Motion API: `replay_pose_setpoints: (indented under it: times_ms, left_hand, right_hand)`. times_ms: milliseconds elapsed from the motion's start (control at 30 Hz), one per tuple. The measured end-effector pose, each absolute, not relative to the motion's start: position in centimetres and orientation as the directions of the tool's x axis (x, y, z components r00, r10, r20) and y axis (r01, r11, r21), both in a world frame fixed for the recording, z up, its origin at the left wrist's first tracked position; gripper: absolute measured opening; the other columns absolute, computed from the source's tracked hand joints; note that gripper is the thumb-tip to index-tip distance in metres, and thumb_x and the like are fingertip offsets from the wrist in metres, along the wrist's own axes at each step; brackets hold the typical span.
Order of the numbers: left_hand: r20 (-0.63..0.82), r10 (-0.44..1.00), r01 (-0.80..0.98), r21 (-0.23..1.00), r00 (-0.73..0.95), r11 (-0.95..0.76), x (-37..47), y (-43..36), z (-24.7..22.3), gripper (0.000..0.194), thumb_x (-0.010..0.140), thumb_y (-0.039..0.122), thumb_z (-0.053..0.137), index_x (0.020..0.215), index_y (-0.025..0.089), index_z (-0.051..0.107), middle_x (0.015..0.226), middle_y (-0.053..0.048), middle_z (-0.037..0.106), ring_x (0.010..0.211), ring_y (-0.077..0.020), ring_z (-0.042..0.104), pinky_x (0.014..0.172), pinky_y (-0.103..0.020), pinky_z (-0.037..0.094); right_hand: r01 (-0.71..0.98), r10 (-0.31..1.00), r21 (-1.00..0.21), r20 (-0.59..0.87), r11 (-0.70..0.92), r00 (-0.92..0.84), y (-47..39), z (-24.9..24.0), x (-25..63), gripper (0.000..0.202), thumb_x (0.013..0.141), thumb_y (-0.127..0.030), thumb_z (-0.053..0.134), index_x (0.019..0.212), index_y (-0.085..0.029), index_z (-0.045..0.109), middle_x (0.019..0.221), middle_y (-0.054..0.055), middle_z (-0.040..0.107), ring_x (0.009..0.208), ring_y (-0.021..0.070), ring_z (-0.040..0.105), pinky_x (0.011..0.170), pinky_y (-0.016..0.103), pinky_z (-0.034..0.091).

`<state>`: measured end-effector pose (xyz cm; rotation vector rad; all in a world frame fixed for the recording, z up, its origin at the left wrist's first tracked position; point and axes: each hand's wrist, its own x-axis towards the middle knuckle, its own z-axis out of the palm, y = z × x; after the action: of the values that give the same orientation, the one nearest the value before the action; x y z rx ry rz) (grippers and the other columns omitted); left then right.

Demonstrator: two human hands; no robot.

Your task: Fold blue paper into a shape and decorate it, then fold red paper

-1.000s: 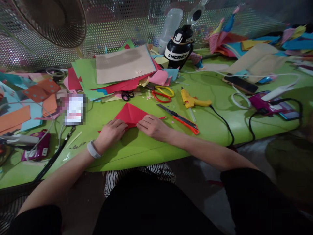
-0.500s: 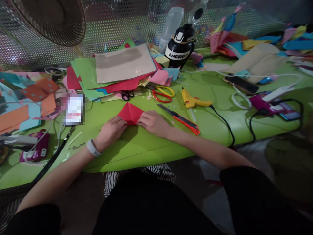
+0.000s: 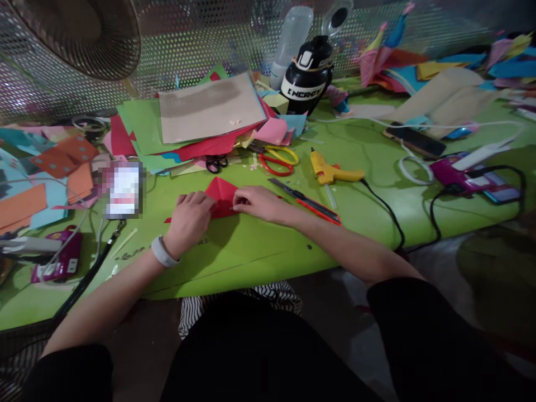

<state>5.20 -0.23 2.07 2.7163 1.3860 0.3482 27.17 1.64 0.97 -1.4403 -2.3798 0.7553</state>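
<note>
A folded piece of red paper (image 3: 221,195) lies on the green table near its front edge, its pointed top facing away from me. My left hand (image 3: 191,216) rests on the paper's left part with its fingers curled together. A red tip of paper sticks out to the left of that hand. At the paper's right side my right hand (image 3: 258,204) has thumb and index finger pinched on the edge. The box cutter (image 3: 305,201) lies to the right, partly behind my right forearm. Red-and-yellow scissors (image 3: 280,159) lie beyond the paper.
A yellow glue gun (image 3: 330,169) with a black cord lies at right. Stacked coloured sheets (image 3: 211,109) and a black bottle (image 3: 307,75) stand behind. A pixelated phone (image 3: 123,190) is at left, a purple power strip (image 3: 454,176) at right. A fan (image 3: 79,33) stands at back left.
My left hand has turned and lies flatter over the paper's left part. My right hand has shifted slightly left into a pinch at the right edge. A red tip now shows at left.
</note>
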Motion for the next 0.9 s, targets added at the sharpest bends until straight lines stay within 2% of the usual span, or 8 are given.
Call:
replay_pose_setpoints:
  times_ms: [67,167,367,600,667,767,833,900]
  left_hand:
    - [0.222,0.726,0.727,0.092,0.651,-0.681,5.8,-1.5,1.1,0.038,0.090,0.005,0.045,0.119,0.015,0.067,0.128,-0.016,0.068,0.116,-0.0303,0.065,0.105,-0.053,0.044]
    - [0.196,0.689,0.686,0.095,0.698,-0.721,6.5,-2.9,-0.3,0.043,0.097,0.014,0.040,0.135,0.005,0.056,0.143,-0.022,0.057,0.136,-0.0319,0.051,0.117,-0.055,0.031]
    - [0.107,0.740,0.726,0.148,0.663,-0.672,6.7,-3.3,-0.7,0.065,0.101,0.051,0.040,0.150,0.007,0.040,0.157,-0.020,0.039,0.148,-0.0320,0.032,0.122,-0.052,0.025]
    - [0.117,0.737,0.715,0.181,0.666,-0.675,6.7,-3.5,-1.0,0.080,0.097,0.062,0.043,0.155,0.010,0.030,0.159,-0.021,0.034,0.150,-0.0351,0.027,0.122,-0.056,0.021]
    - [0.128,0.739,0.718,0.178,0.661,-0.673,6.8,-3.6,-1.1,0.077,0.097,0.060,0.043,0.153,0.008,0.034,0.158,-0.023,0.036,0.149,-0.0363,0.029,0.121,-0.057,0.023]
    - [0.168,0.741,0.710,0.210,0.650,-0.672,6.7,-3.2,-0.8,0.056,0.102,0.046,0.040,0.144,0.009,0.048,0.152,-0.022,0.046,0.143,-0.0346,0.041,0.118,-0.056,0.031]
    - [0.213,0.754,0.702,0.277,0.622,-0.657,6.2,-2.5,-0.3,0.040,0.103,0.033,0.039,0.130,0.013,0.060,0.141,-0.018,0.058,0.130,-0.0302,0.055,0.111,-0.051,0.042]
    - [0.231,0.793,0.710,0.355,0.563,-0.608,5.4,-1.5,0.3,0.028,0.099,0.026,0.045,0.111,0.015,0.068,0.121,-0.014,0.068,0.110,-0.0264,0.064,0.096,-0.045,0.053]
  right_hand:
    - [0.742,0.879,-0.564,-0.057,0.363,-0.474,1.6,1.1,27.1,0.002,0.088,-0.021,0.069,0.088,-0.019,0.070,0.088,0.004,0.073,0.075,0.0160,0.062,0.066,0.031,0.041]
    - [0.741,0.886,-0.574,-0.057,0.348,-0.460,1.6,1.4,27.0,0.003,0.088,-0.021,0.069,0.086,-0.019,0.071,0.087,0.004,0.074,0.074,0.0155,0.063,0.067,0.030,0.042]
    - [0.763,0.889,-0.553,-0.082,0.335,-0.450,1.5,1.5,27.2,0.007,0.088,-0.026,0.069,0.086,-0.020,0.071,0.083,0.004,0.075,0.075,0.0167,0.065,0.067,0.029,0.041]
    - [0.786,0.879,-0.521,-0.129,0.334,-0.459,1.6,2.6,27.1,0.007,0.090,-0.024,0.066,0.087,-0.021,0.071,0.087,0.004,0.076,0.079,0.0181,0.066,0.073,0.032,0.040]
    - [0.788,0.873,-0.518,-0.145,0.333,-0.465,1.7,2.7,27.1,0.007,0.090,-0.024,0.067,0.087,-0.020,0.072,0.088,0.004,0.076,0.080,0.0180,0.066,0.073,0.032,0.040]
    - [0.775,0.866,-0.532,-0.143,0.340,-0.479,1.8,2.5,27.2,0.007,0.089,-0.024,0.067,0.087,-0.020,0.071,0.087,0.004,0.076,0.078,0.0172,0.065,0.070,0.030,0.040]
    - [0.766,0.866,-0.539,-0.126,0.350,-0.484,1.9,2.2,27.4,0.006,0.089,-0.024,0.067,0.086,-0.020,0.071,0.087,0.004,0.076,0.078,0.0174,0.065,0.070,0.030,0.040]
    - [0.762,0.867,-0.540,-0.113,0.357,-0.486,1.9,1.9,27.5,0.006,0.089,-0.024,0.067,0.085,-0.020,0.071,0.087,0.004,0.076,0.078,0.0178,0.065,0.070,0.030,0.039]
